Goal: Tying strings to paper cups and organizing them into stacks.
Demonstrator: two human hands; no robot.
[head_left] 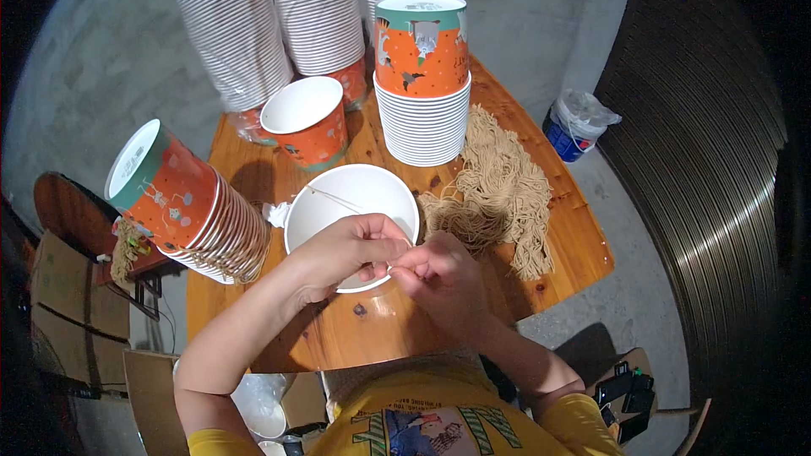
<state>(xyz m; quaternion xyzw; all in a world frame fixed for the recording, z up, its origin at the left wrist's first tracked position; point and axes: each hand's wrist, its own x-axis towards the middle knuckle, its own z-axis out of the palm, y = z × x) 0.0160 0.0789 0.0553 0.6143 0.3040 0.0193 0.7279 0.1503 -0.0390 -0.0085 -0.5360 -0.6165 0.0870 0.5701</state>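
In front of me stands a white-lined paper bucket, its mouth facing up. A thin tan cord runs across its opening toward my hands. My left hand is over the bucket's near rim, thumb and fingers pinched on the cord. Beside it, fingertips almost touching the left ones, my right hand is closed in a pinch too. The cord between the fingertips is mostly hidden. A loose heap of tan cords lies right of the bucket.
An upside-down bucket stack with cords around its rims leans at left. Another upturned stack stands behind the bucket, near a single upright orange bucket. Plastic-wrapped stacks line the wall. The wooden table ends near my body.
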